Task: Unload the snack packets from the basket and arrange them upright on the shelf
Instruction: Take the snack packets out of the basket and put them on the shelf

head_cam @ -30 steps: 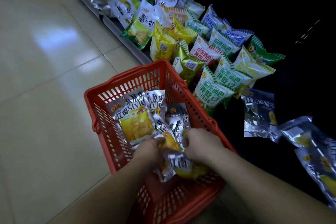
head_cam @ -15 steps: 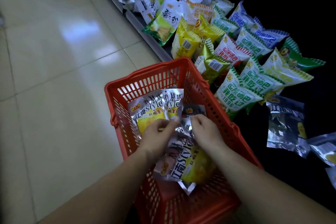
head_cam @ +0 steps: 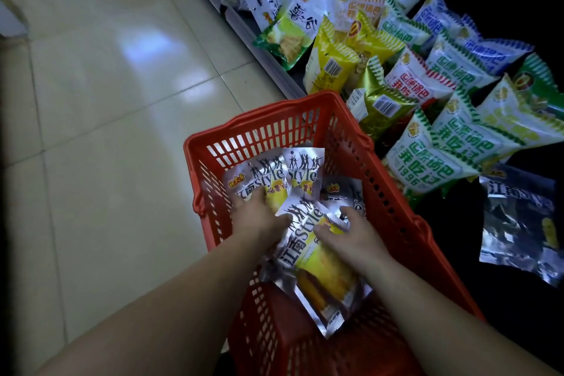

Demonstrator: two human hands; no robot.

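A red plastic basket (head_cam: 406,232) stands on the floor against the low shelf. Inside it lie several silver-and-yellow snack packets. My left hand (head_cam: 259,217) and my right hand (head_cam: 354,235) both grip the front packet (head_cam: 317,265), one on each upper corner, so it hangs tilted over the basket's middle. Two more packets (head_cam: 293,174) lean against the basket's far wall behind my hands. On the dark shelf (head_cam: 457,217) to the right lies one silver packet (head_cam: 518,223) of the same kind, flat.
Green, yellow, red and blue snack bags (head_cam: 433,156) crowd the shelf just beyond the basket's right rim. White-and-green bags (head_cam: 293,21) fill the shelf farther back. Pale floor tiles (head_cam: 106,131) stretch to the left.
My hands have gathered one packet out of the pile and raised it toward the basket's far side. The view has shifted left, so the basket sits farther right in frame.
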